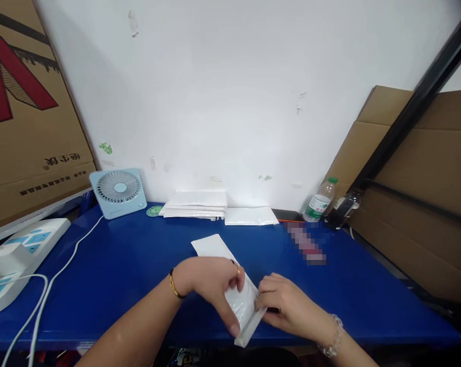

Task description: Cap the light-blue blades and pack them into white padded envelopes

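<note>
One white padded envelope (241, 305) lies under and between the two hands, on the near part of the table. Its long axis runs aslant: the far end juts out past the left hand (211, 278), away from the body and to the left, while the near end comes down between the left thumb and the right hand (286, 304). Across that near end runs a narrow folded strip (251, 328), roughly crosswise to the long axis. This is the relation that matters most: the strip slants from the left thumb tip, at its nearer, left-hand end, up to the right fingers at its farther end. The right hand is therefore closer to the strip's upper corner, the left thumb to its lower one.

The left hand arches over the envelope, thumb and fingers wide apart; whether it grips or only presses cannot be told. The right hand is narrow, its fingers curled in a pinch on the strip's edge.

Beyond the hands, by the wall, sit a stack of white envelopes (195, 205) and, just to its right, a single flat envelope (251, 216). A green-capped bottle (319, 203) stands farther off, past the right hand; a blue fan (119, 189) lies well beyond the left one.
</note>
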Action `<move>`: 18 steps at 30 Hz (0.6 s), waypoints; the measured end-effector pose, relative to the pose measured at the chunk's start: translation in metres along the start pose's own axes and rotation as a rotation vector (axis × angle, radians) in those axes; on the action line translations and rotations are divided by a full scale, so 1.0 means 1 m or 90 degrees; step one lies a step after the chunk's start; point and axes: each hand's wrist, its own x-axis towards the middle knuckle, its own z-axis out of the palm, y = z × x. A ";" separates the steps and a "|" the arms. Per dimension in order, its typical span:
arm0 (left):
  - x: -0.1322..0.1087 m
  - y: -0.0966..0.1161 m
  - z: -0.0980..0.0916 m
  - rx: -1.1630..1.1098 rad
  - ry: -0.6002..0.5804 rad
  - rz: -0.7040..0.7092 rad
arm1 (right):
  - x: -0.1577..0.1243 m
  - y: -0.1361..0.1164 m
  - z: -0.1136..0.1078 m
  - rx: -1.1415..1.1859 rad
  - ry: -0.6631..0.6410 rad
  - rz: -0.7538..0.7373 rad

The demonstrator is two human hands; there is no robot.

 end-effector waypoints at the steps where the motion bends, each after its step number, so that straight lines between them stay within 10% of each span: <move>1: 0.003 0.006 0.008 0.029 -0.028 -0.005 | 0.001 0.002 0.001 0.039 -0.007 0.004; 10: 0.018 0.003 0.044 0.221 0.065 -0.012 | 0.010 0.013 0.007 0.152 0.072 0.095; 18: 0.020 -0.005 0.043 0.080 0.077 -0.066 | 0.011 0.003 0.015 -0.079 0.059 -0.114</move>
